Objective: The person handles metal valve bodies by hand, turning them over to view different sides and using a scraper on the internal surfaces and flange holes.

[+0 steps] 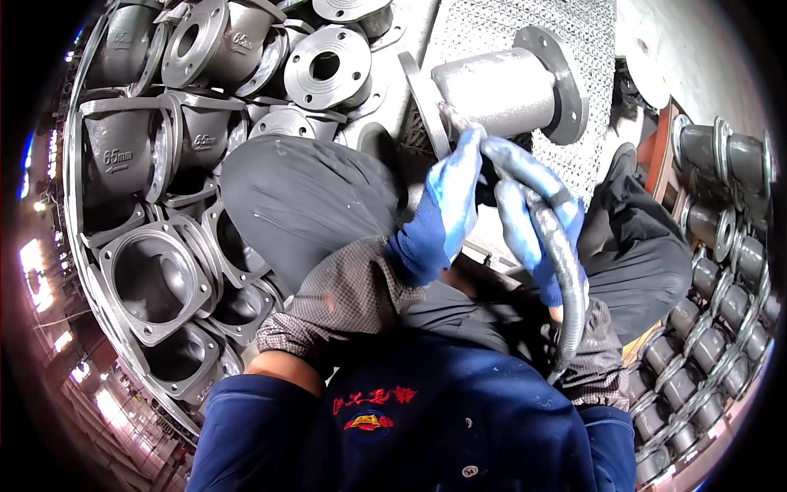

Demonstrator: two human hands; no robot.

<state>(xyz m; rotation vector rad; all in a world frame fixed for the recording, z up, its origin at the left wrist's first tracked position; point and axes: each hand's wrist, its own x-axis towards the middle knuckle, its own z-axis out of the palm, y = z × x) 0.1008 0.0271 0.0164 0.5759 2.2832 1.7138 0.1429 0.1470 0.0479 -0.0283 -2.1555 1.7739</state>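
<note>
Below the big pipe, the right hand hides some hose. Left of it, another pipe is cut off.

Looks like an industrial metalworking workshop. Told by the grey flanged castings packed close together at the left and the dark flanged pieces stacked in many rows at the right. Fits, too, with the flanged cylinder between them, the grey ribbed hose, the blue coated work gloves and the dark blue work shirt with an embroidered chest emblem.
</note>
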